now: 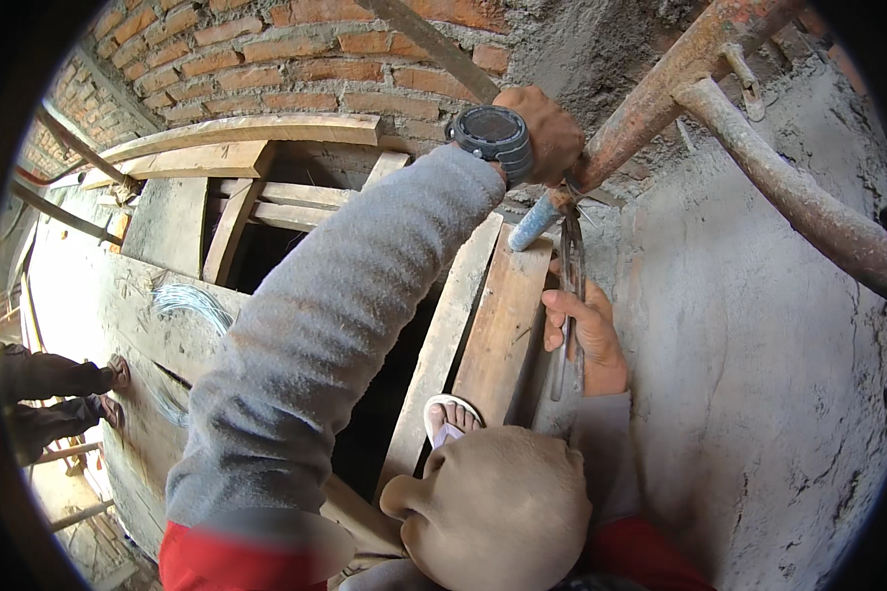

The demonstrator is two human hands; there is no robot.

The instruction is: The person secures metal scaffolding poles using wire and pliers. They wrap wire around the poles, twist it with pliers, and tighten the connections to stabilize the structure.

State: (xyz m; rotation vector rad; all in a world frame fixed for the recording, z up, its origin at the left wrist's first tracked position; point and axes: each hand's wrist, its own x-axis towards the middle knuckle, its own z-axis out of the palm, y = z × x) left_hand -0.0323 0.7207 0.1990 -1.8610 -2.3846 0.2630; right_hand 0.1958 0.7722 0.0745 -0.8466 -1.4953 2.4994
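My left hand (544, 133), with a dark digital watch on its wrist, is closed at the joint where a rusty metal pole (650, 94) meets a short blue-coated pipe (534, 225). Its fingertips are hidden, so what it grips cannot be told. Lower down, my right hand (591, 335) is closed round the long handles of metal pincers (573, 261). The jaws point up at the joint, and the handles hang down past my fingers. A few thin wire ends stick out near the jaws.
Wooden planks (498, 325) border a dark gap, with my sandaled foot (451, 419) on them. A beige rounded shape (493, 512) blocks the lower middle. Coiled wire (192, 300) lies left, near another person's legs (59, 394). A brick wall (306, 59) stands behind; rough grey plaster (749, 345) is right.
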